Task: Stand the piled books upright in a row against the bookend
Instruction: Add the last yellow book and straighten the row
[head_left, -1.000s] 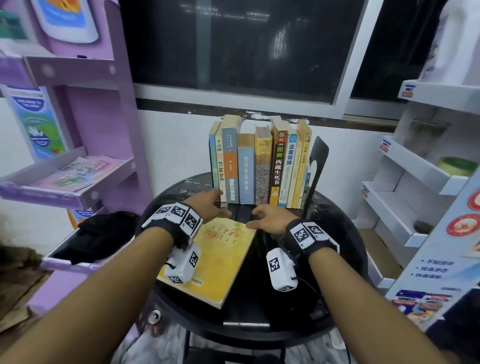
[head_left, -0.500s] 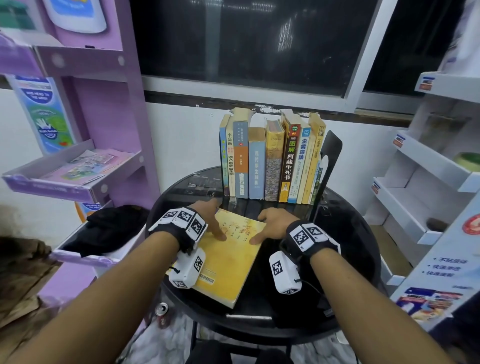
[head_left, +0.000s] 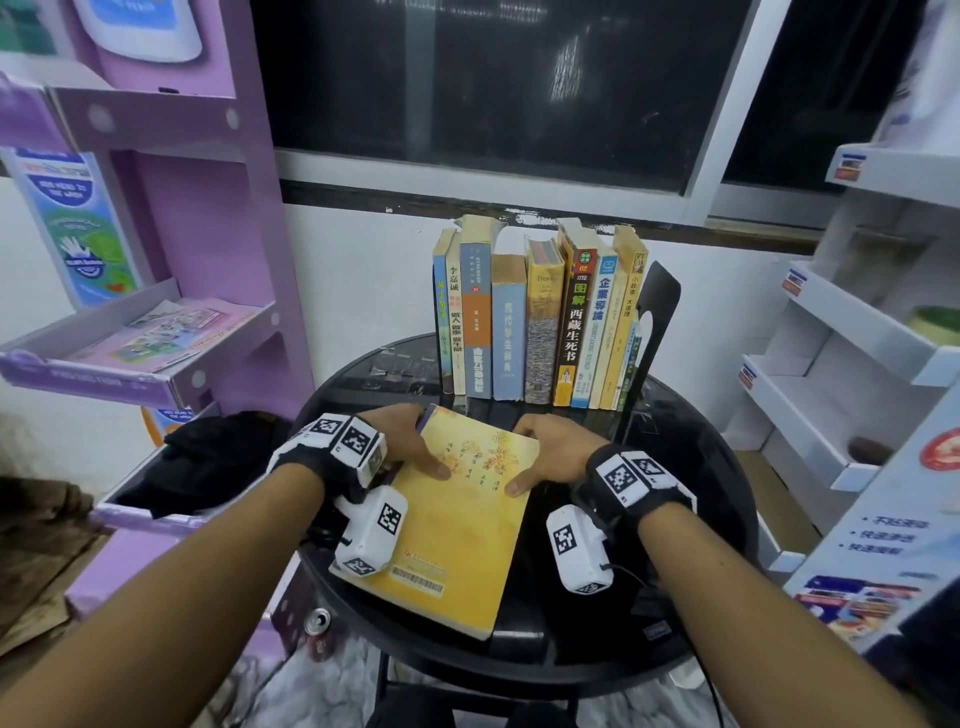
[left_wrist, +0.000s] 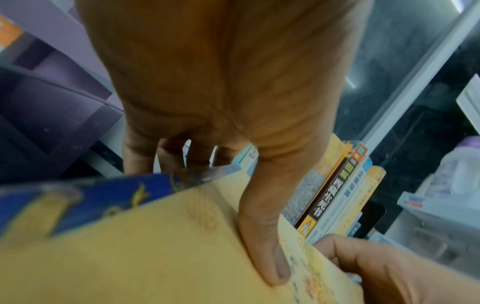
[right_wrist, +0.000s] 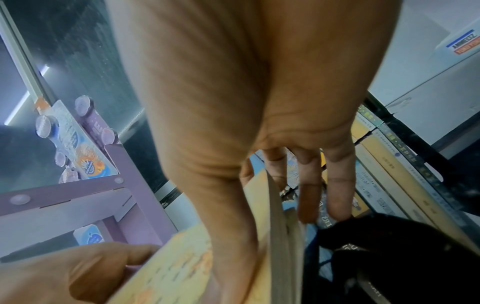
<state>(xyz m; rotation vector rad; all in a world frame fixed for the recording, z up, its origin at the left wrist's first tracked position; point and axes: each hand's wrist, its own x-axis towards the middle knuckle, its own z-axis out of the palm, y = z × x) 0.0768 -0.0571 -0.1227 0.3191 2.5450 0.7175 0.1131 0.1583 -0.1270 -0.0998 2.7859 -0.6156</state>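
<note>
A yellow book lies on the round black table, its far end lifted. My left hand grips its far left corner, thumb on the cover and fingers under the blue-edged spine side. My right hand grips the far right edge, thumb on top and fingers below the pages. Behind it several books stand upright in a row, leaning on a black bookend at the right.
A purple display rack with leaflets stands at the left, with a black cloth on its lower tray. White shelves are at the right. A dark window sits above the white wall. A can lies on the floor.
Both hands moved back from the row of books onto the yellow book's far end, took hold of it and raised that end off the table.
</note>
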